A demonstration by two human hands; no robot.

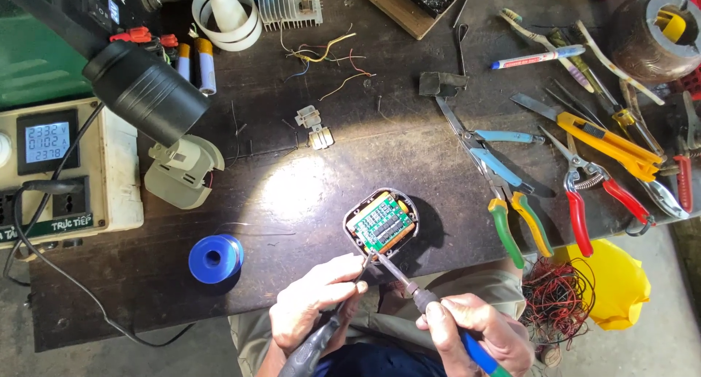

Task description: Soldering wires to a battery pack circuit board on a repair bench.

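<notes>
the open battery pack [380, 224] sits near the front edge of the dark workbench [307, 282], just past six o'clock from the bright pool of lamplight, its green circuit board [379, 224] facing up inside the black shell. both tool tips meet at the pack's seven o'clock corner.

what worries me: two metal points are close together on a board wired to cells, and a slip sideways could bridge neighbouring contacts and short them. the pack also lies loose, unclamped, close to the table's edge, so a hard push from the tools could skid it or tip it toward the person's lap. the cause would be pressure with nothing bracing the shell.

the left hand [315, 298] is curled shut around a dark, thick-handled tool [314, 342], likely a soldering iron, thumb and fingers wrapped tight, the tip angled up toward one o'clock. the right hand [478, 332] is closed on a blue-handled screwdriver [416, 293], held low on the handle with the shaft running toward eleven o'clock to the board. both wrists hang off the bench edge, unsupported as far as i can see.

at three o'clock from the pack lie green-and-yellow pliers [515, 216]; at nine o'clock, a blue solder spool [215, 257].
</notes>
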